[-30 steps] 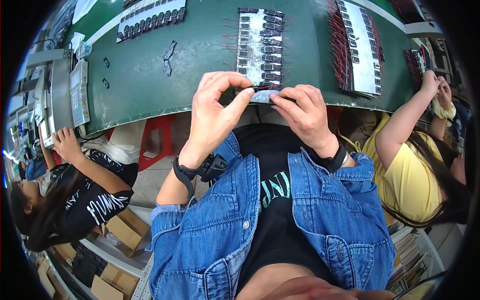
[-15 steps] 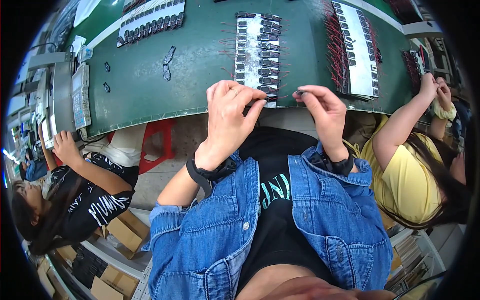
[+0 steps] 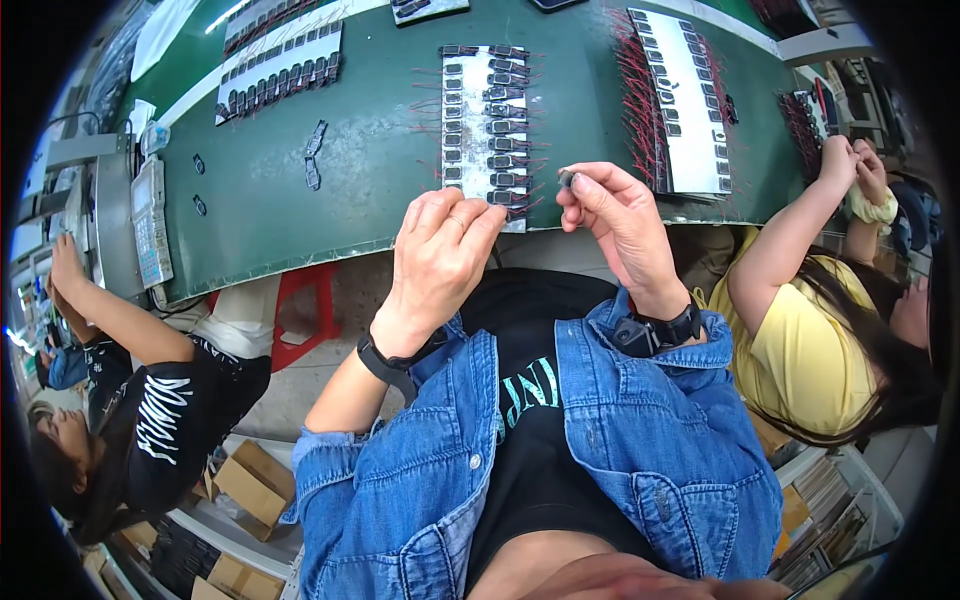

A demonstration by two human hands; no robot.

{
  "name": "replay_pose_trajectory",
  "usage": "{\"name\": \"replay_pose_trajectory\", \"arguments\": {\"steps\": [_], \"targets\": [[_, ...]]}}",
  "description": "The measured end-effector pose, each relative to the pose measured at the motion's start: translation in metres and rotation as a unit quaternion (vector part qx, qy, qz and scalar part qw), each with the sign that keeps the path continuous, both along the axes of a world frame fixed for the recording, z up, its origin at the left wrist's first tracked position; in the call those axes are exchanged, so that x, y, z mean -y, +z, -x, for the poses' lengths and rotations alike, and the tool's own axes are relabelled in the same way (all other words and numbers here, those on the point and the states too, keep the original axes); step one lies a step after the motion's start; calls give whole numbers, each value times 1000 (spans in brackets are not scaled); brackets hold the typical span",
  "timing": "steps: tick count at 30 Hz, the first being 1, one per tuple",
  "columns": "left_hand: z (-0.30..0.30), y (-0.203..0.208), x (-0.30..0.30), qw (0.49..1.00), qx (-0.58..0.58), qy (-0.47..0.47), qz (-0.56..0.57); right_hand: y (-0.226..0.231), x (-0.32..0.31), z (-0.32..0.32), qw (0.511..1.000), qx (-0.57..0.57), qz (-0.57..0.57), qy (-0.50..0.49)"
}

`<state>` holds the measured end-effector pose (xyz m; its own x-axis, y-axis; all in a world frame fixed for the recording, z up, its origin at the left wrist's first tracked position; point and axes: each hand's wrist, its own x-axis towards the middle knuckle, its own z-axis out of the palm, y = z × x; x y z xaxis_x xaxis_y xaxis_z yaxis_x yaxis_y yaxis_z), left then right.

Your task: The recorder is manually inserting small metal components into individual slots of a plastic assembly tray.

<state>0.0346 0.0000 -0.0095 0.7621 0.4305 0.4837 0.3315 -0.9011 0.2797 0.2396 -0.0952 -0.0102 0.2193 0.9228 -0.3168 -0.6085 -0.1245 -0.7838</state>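
Observation:
A white board (image 3: 477, 140) stands lengthwise before me, with two rows of small black rectangular modules (image 3: 508, 145) and thin red wires sticking out at its sides. My left hand (image 3: 440, 255) is at the board's near end, back of the hand up and fingers bent together. Its fingertips touch the nearest modules; the thumb and anything pinched are hidden. To the right of the board, my right hand (image 3: 622, 228) is raised near the table edge. Between its thumb and forefinger it pinches a small dark piece (image 3: 567, 179), whose exact kind is unclear.
Another wired board (image 3: 685, 120) lies at the right, and one (image 3: 280, 75) at the far left. Loose black modules (image 3: 314, 155) lie on the green table (image 3: 380, 130). A keypad device (image 3: 152, 225) stands at the left edge. Co-workers sit on both sides, beyond a red stool (image 3: 305, 310).
My left fingers have closed together over the board's near end, hiding the thumb. My right hand has turned slightly, still pinching the small piece. The whole view has shifted a little.

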Motion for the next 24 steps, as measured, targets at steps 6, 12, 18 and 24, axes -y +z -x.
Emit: {"name": "replay_pose_trajectory", "arguments": {"steps": [6, 12, 18, 24], "targets": [[2, -2, -1, 1000, -5, -12, -9, -4, -3, -1, 1000, -4, -11, 14], [3, 29, -13, 973, 108, 13, 202, 25, -19, 24, 986, 145, -24, 77], [11, 36, -16, 905, 138, 46, 399, 37, -27, 35, 980, 162, -32, 107], [22, 33, -23, 896, 139, 74, 416, 41, -37, 29, 976, 197, -39, 82]]}}
